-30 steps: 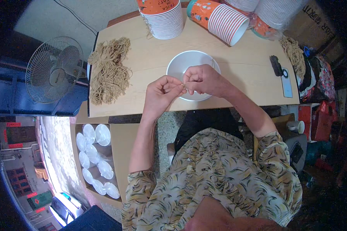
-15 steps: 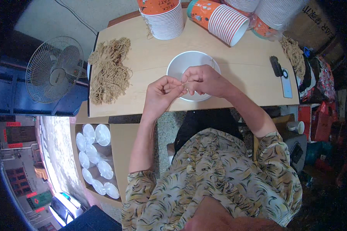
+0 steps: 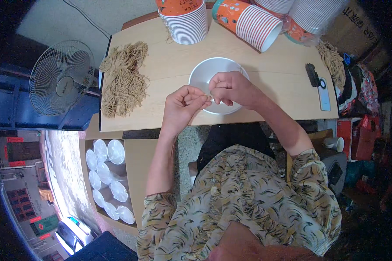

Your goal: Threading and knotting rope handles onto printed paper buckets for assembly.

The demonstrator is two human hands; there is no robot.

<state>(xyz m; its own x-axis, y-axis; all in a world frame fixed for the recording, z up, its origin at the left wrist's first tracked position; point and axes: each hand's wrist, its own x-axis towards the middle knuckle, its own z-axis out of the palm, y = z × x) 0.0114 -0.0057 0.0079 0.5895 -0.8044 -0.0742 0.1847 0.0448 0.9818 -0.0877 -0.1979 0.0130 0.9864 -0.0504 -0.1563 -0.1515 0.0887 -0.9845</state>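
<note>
A white paper bucket (image 3: 203, 71) stands near the table's front edge, its open top facing me. A thin tan cord (image 3: 240, 69) shows at its right rim. My left hand (image 3: 182, 108) is closed in a pinch at the bucket's left front, on a small pale bit that looks like a cord end. Over the bucket's opening, my right hand (image 3: 235, 90) is closed too, thumb against curled fingers. The two hands' fingertips nearly meet. What the right fingers hold is hidden or too small to make out.
A heap of tan cords (image 3: 125, 80) lies at the table's left. Nested orange-and-white buckets (image 3: 186, 28) stand at the back, beside a stack lying tilted (image 3: 257, 28). A phone (image 3: 323, 98) and a dark object (image 3: 311, 75) lie right. Left are a fan (image 3: 64, 82) and a carton of clear plastic cups (image 3: 130, 178).
My right fingers have shifted slightly away from the left fingertips, opening a small gap. My left hand and the bucket have hardly moved.
</note>
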